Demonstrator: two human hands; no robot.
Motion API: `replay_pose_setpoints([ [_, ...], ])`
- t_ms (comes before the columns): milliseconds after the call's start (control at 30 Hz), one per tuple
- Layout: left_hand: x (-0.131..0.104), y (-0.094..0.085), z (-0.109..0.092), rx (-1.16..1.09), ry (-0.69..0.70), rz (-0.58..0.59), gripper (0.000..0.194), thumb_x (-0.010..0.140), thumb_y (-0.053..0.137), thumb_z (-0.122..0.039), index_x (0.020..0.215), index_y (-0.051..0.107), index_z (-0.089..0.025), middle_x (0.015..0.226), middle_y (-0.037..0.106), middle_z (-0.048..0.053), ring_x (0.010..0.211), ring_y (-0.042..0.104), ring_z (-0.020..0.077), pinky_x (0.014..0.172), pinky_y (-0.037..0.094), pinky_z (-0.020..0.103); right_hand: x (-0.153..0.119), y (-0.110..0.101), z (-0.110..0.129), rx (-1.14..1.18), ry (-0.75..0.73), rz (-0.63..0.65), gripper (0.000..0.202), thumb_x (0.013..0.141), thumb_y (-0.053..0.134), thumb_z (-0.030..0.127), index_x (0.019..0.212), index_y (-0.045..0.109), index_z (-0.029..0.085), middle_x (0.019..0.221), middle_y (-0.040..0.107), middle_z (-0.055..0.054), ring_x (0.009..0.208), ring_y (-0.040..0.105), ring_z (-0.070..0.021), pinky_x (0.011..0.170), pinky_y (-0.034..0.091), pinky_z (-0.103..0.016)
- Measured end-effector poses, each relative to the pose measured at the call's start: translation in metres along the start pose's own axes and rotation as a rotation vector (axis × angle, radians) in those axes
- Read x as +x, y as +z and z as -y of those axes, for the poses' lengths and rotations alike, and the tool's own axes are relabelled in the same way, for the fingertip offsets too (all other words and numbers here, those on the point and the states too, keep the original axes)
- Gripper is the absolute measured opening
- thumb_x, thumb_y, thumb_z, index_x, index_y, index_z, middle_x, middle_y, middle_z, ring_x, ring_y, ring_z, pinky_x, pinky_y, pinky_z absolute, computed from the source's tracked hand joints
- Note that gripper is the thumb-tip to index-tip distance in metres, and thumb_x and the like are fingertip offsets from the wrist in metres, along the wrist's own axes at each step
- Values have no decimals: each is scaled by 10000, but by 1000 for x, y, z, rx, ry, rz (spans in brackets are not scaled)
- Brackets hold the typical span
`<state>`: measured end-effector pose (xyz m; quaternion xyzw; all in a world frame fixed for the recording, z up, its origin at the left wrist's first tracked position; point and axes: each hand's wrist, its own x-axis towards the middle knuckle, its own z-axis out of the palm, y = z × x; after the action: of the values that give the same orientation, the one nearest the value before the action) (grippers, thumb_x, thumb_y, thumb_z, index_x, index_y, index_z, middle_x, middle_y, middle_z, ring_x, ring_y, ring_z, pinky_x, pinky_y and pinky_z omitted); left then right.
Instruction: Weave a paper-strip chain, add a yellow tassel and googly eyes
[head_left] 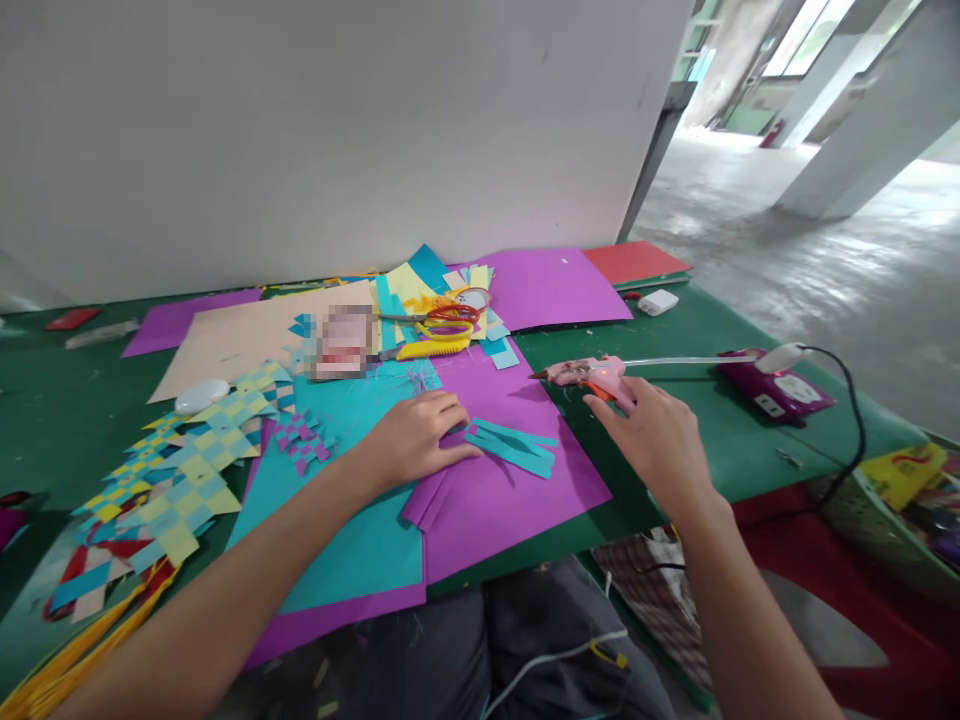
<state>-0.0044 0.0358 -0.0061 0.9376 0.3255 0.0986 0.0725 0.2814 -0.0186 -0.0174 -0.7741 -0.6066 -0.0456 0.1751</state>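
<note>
My left hand [412, 440] is closed at the fingertips on crossed paper strips, with teal strips [517, 446] reaching right and purple strips [433, 497] slanting toward me. Under that hand lie a large teal sheet [337, 540] and a purple sheet [525, 520]. My right hand [664, 435] grips the handle of a pink glue gun [585, 371], its nozzle pointing left and a clear glue stick [682, 360] sticking out of the back. Left of my left hand is a small purple-and-blue woven paper piece [301, 440].
Scissors [450, 325] and a tape roll [474, 298] lie among paper scraps at the back. Woven yellow-and-blue pieces [210, 450] and a white computer mouse [202, 396] are at left. A purple power strip [776, 385] with a black cord [855, 400] stands at right.
</note>
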Motion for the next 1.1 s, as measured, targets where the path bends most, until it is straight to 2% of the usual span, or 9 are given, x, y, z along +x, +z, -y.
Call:
replay_pose_setpoints([
  [167, 0, 1, 4, -153, -95, -74, 371, 984, 356, -387, 984, 651, -163, 969, 678, 68, 953, 604, 190, 894, 454, 333, 15, 8, 8, 9, 12, 1, 372, 865, 476, 503, 891, 596, 152, 802, 665, -105, 692, 603, -240, 592, 352, -315],
  [333, -2, 3, 10, -94, -44, -64, 445, 902, 519, -452, 1252, 569, -182, 1248, 565, 119, 1188, 476, 261, 1039, 366, 437, 26, 25, 3, -24, 2, -48, 383, 875, 495, 471, 949, 592, 108, 883, 646, -143, 816, 594, -270, 694, 408, -346],
  [500, -1, -1, 12, -211, -39, -36, 314, 871, 572, -448, 1043, 622, -190, 1162, 589, 88, 1152, 478, 235, 1022, 376, 401, 25, 33, -5, -86, -52, -75, 486, 866, 527, 512, 1032, 579, 58, 948, 617, -186, 889, 557, -304, 761, 430, -394],
  [600, 0, -2, 12, -298, -117, -49, 317, 825, 617, -487, 924, 582, -188, 1021, 602, 67, 1012, 521, 226, 918, 437, 376, 21, 18, 3, -64, -92, -140, 527, 860, 539, 523, 1099, 551, 54, 987, 609, -203, 936, 546, -322, 776, 441, -425],
  [667, -1, -4, 13, -391, -194, -25, 310, 818, 629, -474, 924, 561, -192, 930, 601, 42, 871, 543, 197, 786, 471, 323, 22, 2, 17, 49, -221, -166, 443, 885, 530, 468, 1122, 547, 93, 1034, 612, -183, 995, 540, -311, 836, 440, -437],
  [767, -2, -7, 15, -590, -306, 48, 287, 805, 653, -423, 950, 553, -197, 834, 590, 2, 700, 525, 150, 636, 444, 261, 27, -15, 47, 297, -625, 28, 299, 922, 505, 368, 1151, 566, 186, 1153, 624, -108, 1105, 543, -250, 971, 403, -417],
  [867, -3, -13, 18, -831, -404, 110, 333, 747, 710, -399, 946, 543, -191, 877, 583, -4, 706, 526, 134, 622, 423, 239, 37, -13, 79, 389, -934, 295, 484, 888, 550, 442, 1288, 502, 175, 1295, 576, -124, 1190, 525, -249, 967, 420, -386],
  [1000, -5, -21, 24, -967, -466, 158, 366, 700, 751, -391, 933, 561, -184, 898, 557, -10, 707, 478, 117, 610, 385, 223, 50, 5, 102, 334, -1046, 518, 351, 899, 538, 450, 1061, 640, 156, 960, 713, -90, 878, 653, -227, 793, 444, -343],
  [1100, -6, -26, 27, -980, -476, 160, 353, 702, 750, -397, 928, 586, -181, 829, 518, -29, 658, 403, 99, 578, 341, 214, 54, 12, 104, 351, -1055, 534, 339, 950, 464, 394, 795, 659, 165, 733, 688, -40, 681, 619, -160, 676, 391, -284],
])
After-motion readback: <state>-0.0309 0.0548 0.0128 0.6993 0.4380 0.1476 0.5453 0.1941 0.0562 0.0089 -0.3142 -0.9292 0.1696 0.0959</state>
